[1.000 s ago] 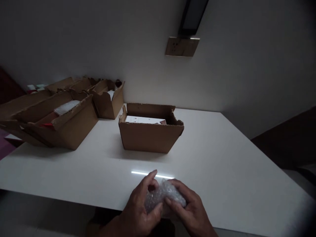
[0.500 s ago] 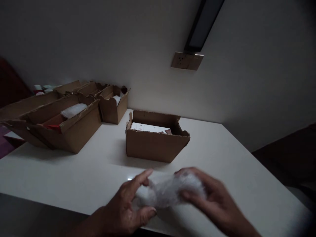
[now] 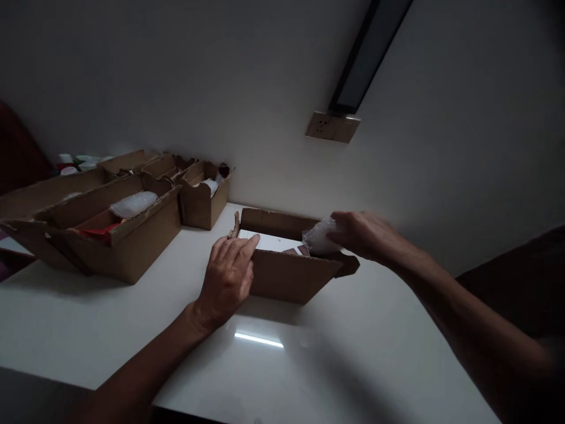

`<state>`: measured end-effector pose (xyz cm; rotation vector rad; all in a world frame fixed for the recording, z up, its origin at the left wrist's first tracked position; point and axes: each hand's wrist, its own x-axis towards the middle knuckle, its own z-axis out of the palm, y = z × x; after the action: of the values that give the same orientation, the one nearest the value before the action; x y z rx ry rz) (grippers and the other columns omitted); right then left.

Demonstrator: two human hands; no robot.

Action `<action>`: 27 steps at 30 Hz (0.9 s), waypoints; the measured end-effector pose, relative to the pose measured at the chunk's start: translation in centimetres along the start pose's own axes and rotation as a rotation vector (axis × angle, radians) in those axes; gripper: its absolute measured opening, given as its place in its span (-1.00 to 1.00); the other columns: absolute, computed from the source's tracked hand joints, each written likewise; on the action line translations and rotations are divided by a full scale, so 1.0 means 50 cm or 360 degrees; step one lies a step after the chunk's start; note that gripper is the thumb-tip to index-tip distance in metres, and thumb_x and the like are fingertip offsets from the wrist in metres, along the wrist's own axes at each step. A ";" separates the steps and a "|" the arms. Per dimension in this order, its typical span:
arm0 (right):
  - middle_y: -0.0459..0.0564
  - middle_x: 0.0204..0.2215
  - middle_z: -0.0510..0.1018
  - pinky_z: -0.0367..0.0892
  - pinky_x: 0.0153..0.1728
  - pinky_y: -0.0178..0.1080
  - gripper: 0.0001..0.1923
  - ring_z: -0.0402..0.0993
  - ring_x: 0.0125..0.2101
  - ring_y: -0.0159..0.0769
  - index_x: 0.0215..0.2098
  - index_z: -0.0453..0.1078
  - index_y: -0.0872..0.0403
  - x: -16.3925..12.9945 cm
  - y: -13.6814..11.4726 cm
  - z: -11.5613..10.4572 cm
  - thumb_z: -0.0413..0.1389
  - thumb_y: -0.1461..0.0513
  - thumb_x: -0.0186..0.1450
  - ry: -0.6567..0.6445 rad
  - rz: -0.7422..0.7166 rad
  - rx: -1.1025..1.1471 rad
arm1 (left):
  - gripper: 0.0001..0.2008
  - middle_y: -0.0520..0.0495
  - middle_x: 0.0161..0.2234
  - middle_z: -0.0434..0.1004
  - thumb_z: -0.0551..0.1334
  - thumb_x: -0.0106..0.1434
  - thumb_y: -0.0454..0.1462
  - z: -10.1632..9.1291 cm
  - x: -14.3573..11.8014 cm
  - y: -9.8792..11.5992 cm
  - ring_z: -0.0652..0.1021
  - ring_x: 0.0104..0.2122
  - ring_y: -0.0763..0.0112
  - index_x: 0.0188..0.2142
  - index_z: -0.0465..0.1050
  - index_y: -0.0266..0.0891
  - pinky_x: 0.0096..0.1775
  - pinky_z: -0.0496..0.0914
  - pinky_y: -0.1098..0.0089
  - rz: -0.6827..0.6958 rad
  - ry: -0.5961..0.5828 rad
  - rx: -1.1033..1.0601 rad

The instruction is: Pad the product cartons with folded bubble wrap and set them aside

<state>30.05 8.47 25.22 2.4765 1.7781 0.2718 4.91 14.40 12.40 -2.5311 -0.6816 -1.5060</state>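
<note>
A cardboard box (image 3: pixel 286 277) with an open top stands on the table, and a white carton (image 3: pixel 273 241) lies inside it. My left hand (image 3: pixel 229 277) is at the box's left front corner, its fingers curled over the rim and holding it. A bubble-wrapped bundle (image 3: pixel 319 237) is at the box's right end, partly down inside the opening. My right hand (image 3: pixel 359 234) grips that bundle from the right, with its fingers partly hidden. What the wrap encloses cannot be made out.
More cardboard boxes (image 3: pixel 150 247) stand at the left, one holding a bubble-wrapped item (image 3: pixel 133 204) and a red packet (image 3: pixel 97 234). White-capped bottles (image 3: pixel 66 162) are behind them. A wall socket (image 3: pixel 333 127) is above the white table (image 3: pixel 176 347).
The bubble-wrapped bundle has moved from above the table's front into the box's right end with my right hand. My left hand has left the bundle and taken hold of the box.
</note>
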 end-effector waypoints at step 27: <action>0.16 -0.34 0.64 0.21 -0.48 -0.28 -0.81 0.56 -0.38 -0.16 -0.30 0.55 0.12 0.017 -0.061 0.007 0.10 0.22 0.27 -0.0470 -0.0330 -0.0201 | -0.59 -0.16 -0.16 0.56 0.14 0.28 -0.51 -0.001 -0.004 0.008 0.56 -0.14 0.20 0.11 0.33 -0.30 0.08 0.35 0.09 -0.0030 0.0030 0.0056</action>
<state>27.54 10.27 24.44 2.0978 1.8089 0.0021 4.99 13.96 12.30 -2.4883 -0.7246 -1.5080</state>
